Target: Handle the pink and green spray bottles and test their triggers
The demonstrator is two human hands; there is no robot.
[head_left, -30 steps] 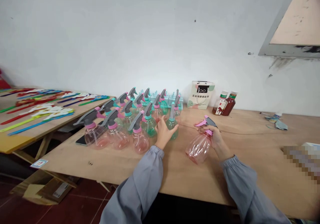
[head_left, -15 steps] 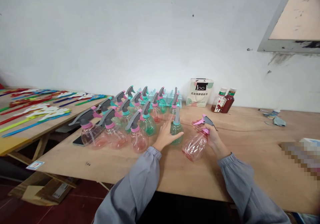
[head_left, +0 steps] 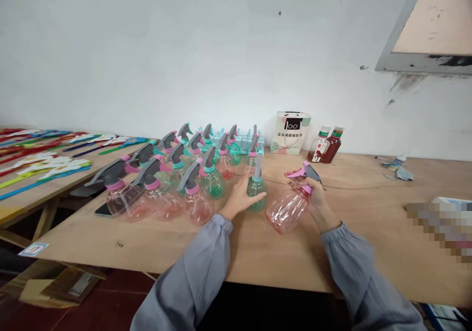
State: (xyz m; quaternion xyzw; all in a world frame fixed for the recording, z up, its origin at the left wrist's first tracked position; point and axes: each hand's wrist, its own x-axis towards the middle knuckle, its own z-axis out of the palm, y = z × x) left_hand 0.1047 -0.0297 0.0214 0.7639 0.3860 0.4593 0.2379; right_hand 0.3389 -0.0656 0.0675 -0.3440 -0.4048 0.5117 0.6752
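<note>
A clear pink spray bottle (head_left: 285, 210) with a grey and pink trigger head leans in my right hand (head_left: 315, 193), whose fingers close round its neck. Its base is low over the wooden table or touching it; I cannot tell which. My left hand (head_left: 239, 198) cups an upright green spray bottle (head_left: 257, 189), thumb across its front and fingers partly hidden behind its left side. To the left stand several more spray bottles, among them a front pink one (head_left: 199, 207) and a green one (head_left: 214, 182) behind it.
Light blue pieces (head_left: 245, 143) line the wall behind the bottles. A paper bag (head_left: 290, 141) and two drink bottles (head_left: 334, 145) stand at the back. A dark phone (head_left: 104, 210) lies at left. Colourful strips (head_left: 44, 166) cover another table. Small items (head_left: 401, 168) lie at right.
The view has shifted slightly, moving everything a little left in the picture. The pink bottle in my right hand tilts a bit more. My left hand stays at the green bottle.
</note>
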